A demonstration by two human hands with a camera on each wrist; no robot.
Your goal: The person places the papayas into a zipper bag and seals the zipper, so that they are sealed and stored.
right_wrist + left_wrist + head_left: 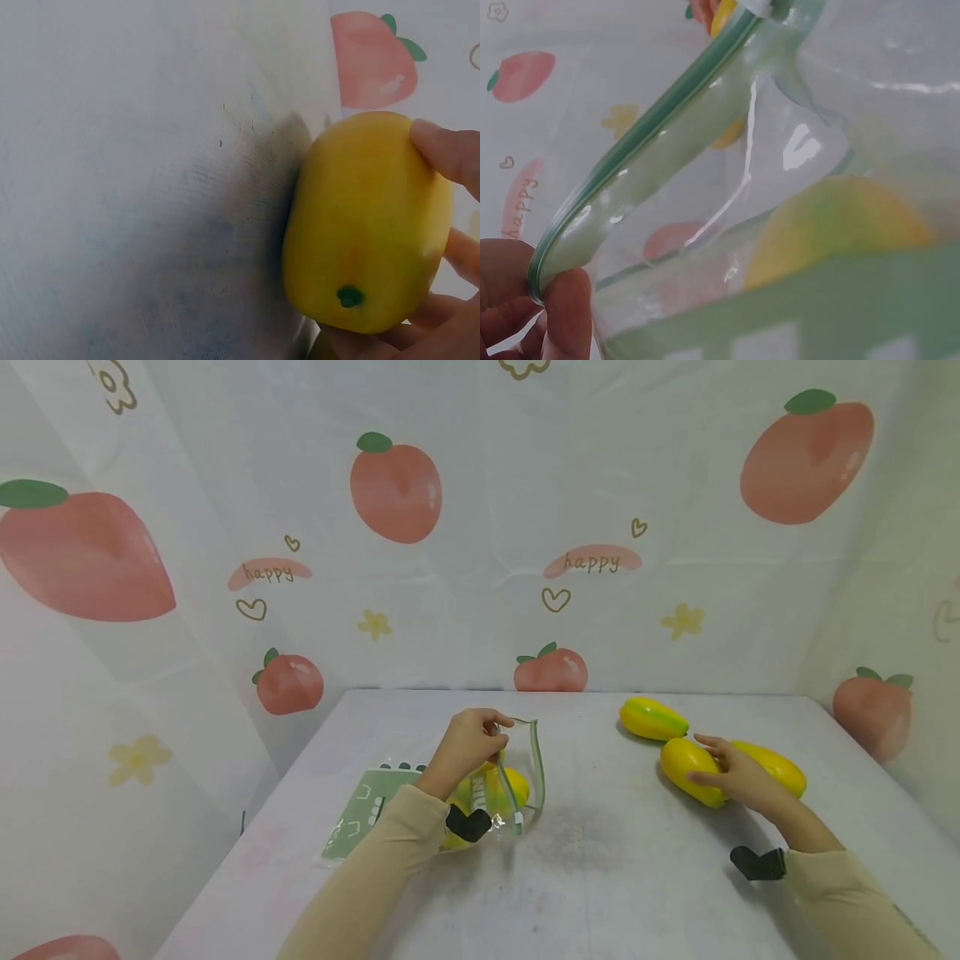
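My left hand (474, 742) pinches the green zip edge of a clear zip bag (660, 142) between thumb and fingertips, and the bag's mouth gapes. Inside the bag, above its green printed band, shows a yellow-green papaya (832, 225). On the right of the table my right hand (738, 778) grips a yellow papaya (367, 225), thumb on one side and fingers on the other. This papaya's small green stem nub faces the right wrist camera. The forearm partly covers the bag in the head view.
Two more yellow papayas lie near my right hand, one (652, 718) behind it and one (772, 768) to its right. A flat green printed bag (352, 818) lies left of the zip bag. A patterned cloth wall (465, 610) rises behind the white table (600, 893).
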